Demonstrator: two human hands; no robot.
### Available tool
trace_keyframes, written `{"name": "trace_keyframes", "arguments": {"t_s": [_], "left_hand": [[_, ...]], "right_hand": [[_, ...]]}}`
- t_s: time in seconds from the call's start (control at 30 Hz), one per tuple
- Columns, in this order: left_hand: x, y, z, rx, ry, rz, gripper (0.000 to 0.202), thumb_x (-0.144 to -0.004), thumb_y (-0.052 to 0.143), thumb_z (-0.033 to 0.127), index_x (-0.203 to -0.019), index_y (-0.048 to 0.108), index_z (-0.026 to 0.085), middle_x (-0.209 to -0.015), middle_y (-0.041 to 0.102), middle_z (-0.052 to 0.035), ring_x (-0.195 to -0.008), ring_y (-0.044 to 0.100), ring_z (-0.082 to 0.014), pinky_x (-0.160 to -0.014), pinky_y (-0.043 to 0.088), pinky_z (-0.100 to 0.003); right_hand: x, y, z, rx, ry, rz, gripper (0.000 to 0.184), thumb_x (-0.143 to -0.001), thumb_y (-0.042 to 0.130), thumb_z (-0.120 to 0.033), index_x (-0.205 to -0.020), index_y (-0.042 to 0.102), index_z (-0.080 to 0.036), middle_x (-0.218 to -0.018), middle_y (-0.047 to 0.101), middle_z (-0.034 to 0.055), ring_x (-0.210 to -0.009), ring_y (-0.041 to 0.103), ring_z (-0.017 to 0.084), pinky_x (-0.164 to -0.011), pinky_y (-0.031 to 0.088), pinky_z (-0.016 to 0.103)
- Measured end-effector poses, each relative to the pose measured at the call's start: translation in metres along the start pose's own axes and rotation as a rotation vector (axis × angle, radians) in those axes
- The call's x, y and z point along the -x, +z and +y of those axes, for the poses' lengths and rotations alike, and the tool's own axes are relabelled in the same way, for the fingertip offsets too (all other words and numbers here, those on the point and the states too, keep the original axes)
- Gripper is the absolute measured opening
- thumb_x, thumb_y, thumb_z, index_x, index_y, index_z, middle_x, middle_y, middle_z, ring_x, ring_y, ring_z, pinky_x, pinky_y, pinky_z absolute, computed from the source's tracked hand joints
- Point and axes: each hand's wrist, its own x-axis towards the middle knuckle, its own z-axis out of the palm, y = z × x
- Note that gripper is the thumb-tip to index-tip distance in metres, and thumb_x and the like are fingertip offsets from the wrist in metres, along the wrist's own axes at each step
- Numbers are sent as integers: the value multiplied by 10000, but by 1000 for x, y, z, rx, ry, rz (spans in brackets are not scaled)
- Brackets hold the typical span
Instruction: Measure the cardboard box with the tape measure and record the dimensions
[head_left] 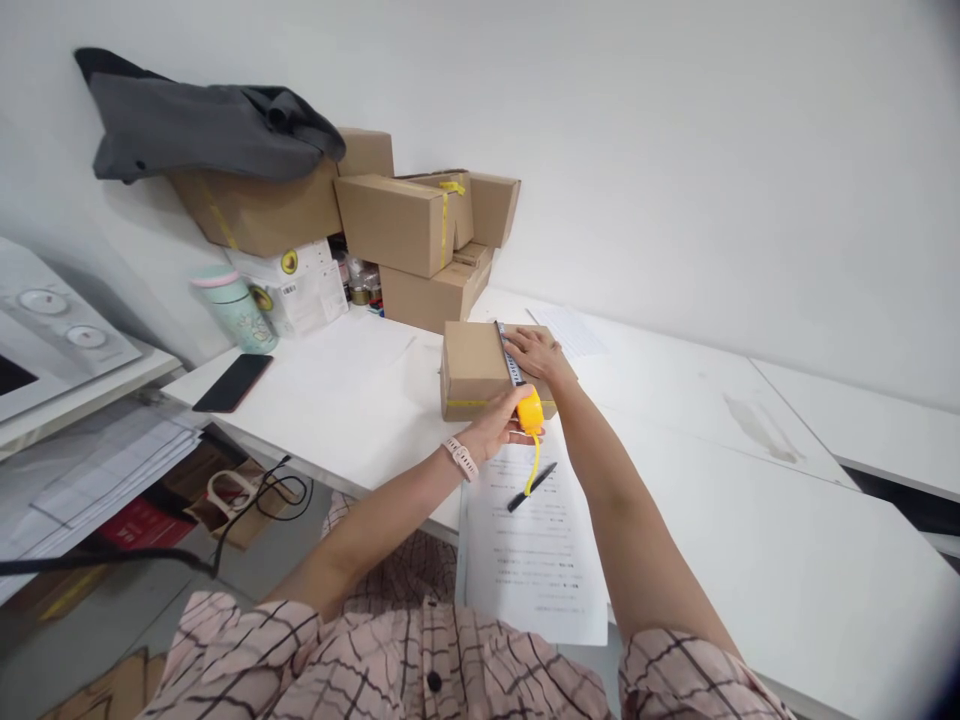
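My left hand (495, 425) pinches the tape (529, 412) by its likely hard case, the surest hold; my right hand (535, 352) lies spread on the light-looking box (472, 355), beyond the table's (352, 400) front edge.

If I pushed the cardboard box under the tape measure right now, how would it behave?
The cardboard box is probably fairly stiff, given its flat faces and straight edges. It would likely slide rather than tip, sitting low and broad on the white table.
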Motion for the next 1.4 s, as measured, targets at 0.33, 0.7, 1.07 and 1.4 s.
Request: {"name": "trace_keyframes", "arguments": {"t_s": [0.33,0.7,1.07,1.4], "left_hand": [[-3,-1,-4,-22,20,-10,444,-756,714,573,-915,563,187,-791,630,-38,-660,677,-188,-606,596,-330],[29,-31,-18,-264,430,141,513,-759,751,496,-1120,522,212,-993,618,-44,-765,648,-142,-558,563,-228],[24,-101,22,-213,485,282,463,-765,733,491,-1040,507,194,-910,590,-21,-647,660,-145,-501,559,-272],[-4,-100,102,-286,459,239,393,-780,723,455,-981,525,182,-811,603,-1,-560,631,-110,-478,539,-237]], "right_hand": [[0,-1,-1,13,0,-11,520,-984,334,-584,-1456,469,-410,-1612,338,20,-1483,253,358,-1115,111,776],[19,-4,13,-191,413,547,569,-993,221,-494,-1413,516,-249,-1429,561,107,-1364,430,308,-1153,228,583],[66,-10,47,-506,454,281,688,-911,325,-720,-1306,601,-229,-1261,671,117,-1074,632,274,-891,525,408],[33,-64,2,2,479,251,619,-978,271,-556,-1045,736,-153,-1140,701,193,-1120,603,362,-925,439,467]]}}
